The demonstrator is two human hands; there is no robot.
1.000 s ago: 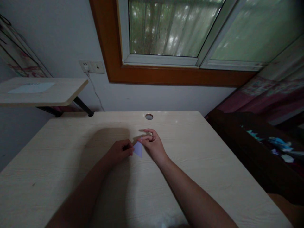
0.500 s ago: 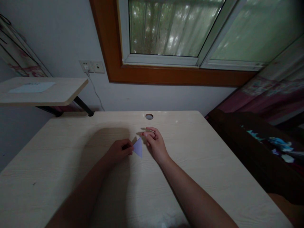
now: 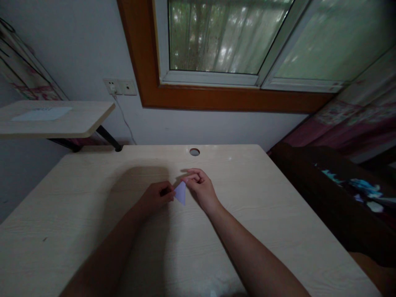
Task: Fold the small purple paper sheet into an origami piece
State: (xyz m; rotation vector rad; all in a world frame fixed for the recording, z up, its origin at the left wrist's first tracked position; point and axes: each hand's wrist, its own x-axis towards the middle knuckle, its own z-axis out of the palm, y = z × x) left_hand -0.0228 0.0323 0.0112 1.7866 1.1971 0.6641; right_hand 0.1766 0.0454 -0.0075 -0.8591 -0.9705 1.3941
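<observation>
Marks on the pale sheet (image 3: 41,114), lying on the shelf (image 3: 95,108) at upper left, are too small to read; the frame's left edge cuts the shelf off. Near mid-frame, over the desk (image 3: 247,198), the left hand (image 3: 157,196) pinches the left corner of a lilac paper triangle (image 3: 180,194). The right hand (image 3: 203,187) is at its top corner (gripping or merely touching, I cannot tell). Both forearms (image 3: 247,243) leave the bottom edge. At far right, bluish items (image 3: 366,187) are hard to make out.
</observation>
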